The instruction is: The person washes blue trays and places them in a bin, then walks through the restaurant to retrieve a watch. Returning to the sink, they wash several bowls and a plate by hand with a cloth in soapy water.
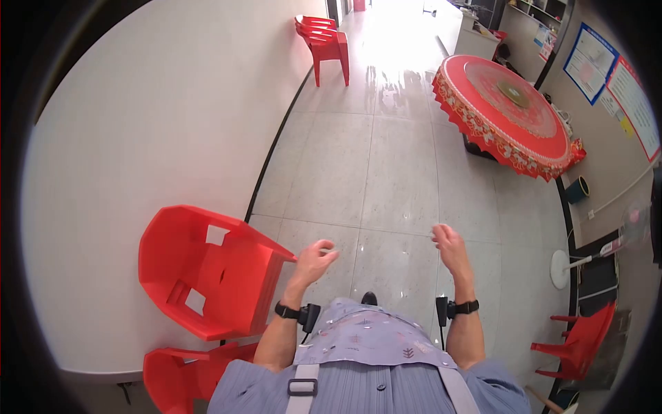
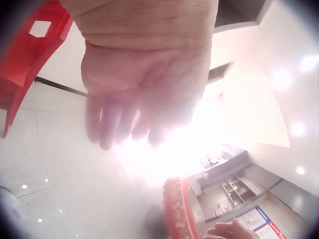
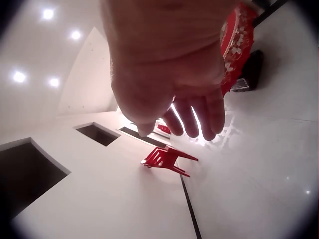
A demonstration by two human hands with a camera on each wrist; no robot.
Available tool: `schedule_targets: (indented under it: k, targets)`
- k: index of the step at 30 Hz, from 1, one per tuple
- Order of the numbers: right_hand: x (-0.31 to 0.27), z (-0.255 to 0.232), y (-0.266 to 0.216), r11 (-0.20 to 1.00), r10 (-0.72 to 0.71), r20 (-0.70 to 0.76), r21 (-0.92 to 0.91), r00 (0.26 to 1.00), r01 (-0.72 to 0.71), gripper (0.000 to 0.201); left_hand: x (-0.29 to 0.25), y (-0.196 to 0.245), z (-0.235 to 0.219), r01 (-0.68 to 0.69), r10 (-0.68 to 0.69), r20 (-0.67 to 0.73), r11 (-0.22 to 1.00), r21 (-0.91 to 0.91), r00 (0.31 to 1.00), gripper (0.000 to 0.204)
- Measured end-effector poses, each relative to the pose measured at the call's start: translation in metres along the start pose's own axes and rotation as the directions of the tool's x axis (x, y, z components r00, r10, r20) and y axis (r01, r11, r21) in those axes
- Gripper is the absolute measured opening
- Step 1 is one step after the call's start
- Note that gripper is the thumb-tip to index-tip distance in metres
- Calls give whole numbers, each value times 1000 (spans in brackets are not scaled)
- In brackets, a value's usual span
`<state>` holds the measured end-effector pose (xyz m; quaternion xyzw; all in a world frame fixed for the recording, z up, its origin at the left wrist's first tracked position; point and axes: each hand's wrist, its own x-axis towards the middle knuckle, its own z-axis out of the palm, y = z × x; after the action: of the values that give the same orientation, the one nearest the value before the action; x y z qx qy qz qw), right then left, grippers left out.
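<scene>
Both hands are held up in front of the body over the tiled floor, holding nothing. The left hand (image 1: 318,262) has loosely bent fingers and is nearest to a red plastic chair (image 1: 234,276), apart from it. In the left wrist view the left hand (image 2: 144,84) shows its palm, fingers relaxed. The right hand (image 1: 452,252) is raised to the right, clear of any object. In the right wrist view the right hand (image 3: 169,84) has its fingers extended and slightly spread.
A round table with a red cloth (image 1: 476,103) stands ahead on the right. Red stacked chairs (image 1: 331,47) are by the left wall farther off; another red chair (image 1: 583,341), a fan base (image 1: 559,270) and a bin (image 1: 576,190) line the right side. Grey floor (image 1: 331,165) lies between.
</scene>
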<state>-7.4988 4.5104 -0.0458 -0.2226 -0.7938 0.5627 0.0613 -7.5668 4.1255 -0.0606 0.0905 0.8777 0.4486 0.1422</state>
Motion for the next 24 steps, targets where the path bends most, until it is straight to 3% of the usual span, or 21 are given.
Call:
schedule_targets:
  k: [2,4,6,7,9,12,16,20,21,24]
  targets:
    - [67,19,-35,953,-172,150,-226,974,203,39,43,-10,-16,106,-110,-84,993,-43,990,40]
    - [127,41,-50,940,-191,219,-238,957,243,39,91,-42,-20,220,-235,-89,964,-153,968,37]
    - [197,60,-38,894,-146,358,-352,922,277,42,144,-67,-21,350,-377,52,791,-502,925,33]
    - [229,65,-33,896,-132,323,-365,937,252,42,172,-63,-25,408,-436,67,761,-505,897,32]
    - [299,75,-27,791,59,511,-548,857,272,47,245,-69,-26,390,-417,63,772,-502,907,31]
    - [408,77,-24,738,123,511,-621,851,265,50,373,-61,-33,393,-429,46,773,-498,902,29]
    - [544,53,-61,728,62,386,-649,921,223,48,568,16,-48,280,-297,50,814,-508,954,29]
    - [641,23,-113,917,26,160,-396,987,40,46,737,119,-52,158,-95,181,915,-372,979,32]
    - [667,18,-116,957,9,67,-290,998,11,45,774,141,-47,157,-91,194,919,-360,977,32]
    - [759,8,-110,991,47,-33,-121,998,-51,44,886,197,-19,78,22,270,931,-356,963,32]
